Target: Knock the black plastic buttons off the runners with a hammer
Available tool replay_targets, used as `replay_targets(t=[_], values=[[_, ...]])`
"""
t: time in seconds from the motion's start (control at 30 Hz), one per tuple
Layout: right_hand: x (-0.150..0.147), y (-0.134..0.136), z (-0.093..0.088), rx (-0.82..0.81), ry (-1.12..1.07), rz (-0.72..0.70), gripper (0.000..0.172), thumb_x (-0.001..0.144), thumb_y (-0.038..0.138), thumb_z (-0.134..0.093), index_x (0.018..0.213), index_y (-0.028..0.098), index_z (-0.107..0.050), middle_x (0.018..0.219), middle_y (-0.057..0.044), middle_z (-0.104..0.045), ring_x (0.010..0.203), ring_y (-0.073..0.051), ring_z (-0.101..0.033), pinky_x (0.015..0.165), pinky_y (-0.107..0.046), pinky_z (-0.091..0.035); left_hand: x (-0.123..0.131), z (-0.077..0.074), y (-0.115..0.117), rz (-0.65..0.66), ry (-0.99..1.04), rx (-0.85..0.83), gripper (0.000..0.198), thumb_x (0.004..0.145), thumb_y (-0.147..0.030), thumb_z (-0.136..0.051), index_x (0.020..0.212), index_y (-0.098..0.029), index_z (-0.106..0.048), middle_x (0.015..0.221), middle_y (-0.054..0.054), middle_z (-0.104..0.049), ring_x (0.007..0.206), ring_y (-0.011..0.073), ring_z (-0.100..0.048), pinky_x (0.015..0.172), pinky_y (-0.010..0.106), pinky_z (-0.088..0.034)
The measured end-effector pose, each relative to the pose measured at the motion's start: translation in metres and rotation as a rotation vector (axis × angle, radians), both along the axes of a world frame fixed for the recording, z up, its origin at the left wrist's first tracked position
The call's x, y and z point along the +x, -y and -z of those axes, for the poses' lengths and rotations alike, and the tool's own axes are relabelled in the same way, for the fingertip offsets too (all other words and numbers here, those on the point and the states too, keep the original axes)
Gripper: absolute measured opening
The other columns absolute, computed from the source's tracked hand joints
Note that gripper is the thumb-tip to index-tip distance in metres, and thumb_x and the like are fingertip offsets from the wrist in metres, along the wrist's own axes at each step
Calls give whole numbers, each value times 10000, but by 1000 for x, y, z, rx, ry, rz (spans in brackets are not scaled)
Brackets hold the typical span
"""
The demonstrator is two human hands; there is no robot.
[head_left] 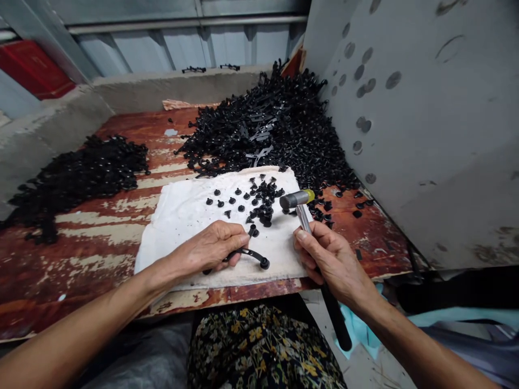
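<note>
Black strip point(252, 252), partly hidden, is pinched by left fingers point(238, 241); right fingers point(308, 243) grasp a hammer point(303, 216).

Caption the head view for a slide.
Left hand holding a curved black piece, right hand a hammer, over a white cloth strewn with small black parts.

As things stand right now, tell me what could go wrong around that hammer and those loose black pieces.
1. The left grip holds a curved black strip, so a stray blow there from the hammer might hit it.
2. The right grip sits well up from the end of the handle, so a swing could be unsteady.
3. Small black pieces lie loose on the white cloth; a knock might scatter them.
</note>
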State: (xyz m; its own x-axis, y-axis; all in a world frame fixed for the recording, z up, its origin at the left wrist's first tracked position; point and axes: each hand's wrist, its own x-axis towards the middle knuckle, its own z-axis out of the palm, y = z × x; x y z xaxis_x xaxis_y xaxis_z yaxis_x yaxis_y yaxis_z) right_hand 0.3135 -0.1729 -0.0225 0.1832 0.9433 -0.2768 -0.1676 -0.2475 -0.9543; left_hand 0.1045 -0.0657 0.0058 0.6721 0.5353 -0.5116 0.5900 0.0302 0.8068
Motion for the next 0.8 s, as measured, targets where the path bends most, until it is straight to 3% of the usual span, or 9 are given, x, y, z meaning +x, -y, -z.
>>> replay_targets(t=[0.4, 0.8], values=[[0, 1, -3, -3, -5, -11, 388, 775, 567, -658, 777, 224, -478, 477, 122, -346, 359, -44, -240, 322, -166, -215, 4, -5, 3, -29, -16, -10, 440, 886, -573, -460, 689, -180, -472, 564, -55, -498, 374, 31, -297, 369, 184, -179], [1, 0, -2, 8, -3, -14, 402, 772, 583, -661, 770, 225, -478, 476, 121, -346, 345, -43, -242, 316, -171, -208, 6, -7, 2, 10, -49, 15, 455, 902, -560, -435, 646, -186, -476, 472, -69, -388, 372, 47, -271, 374, 195, -176]])
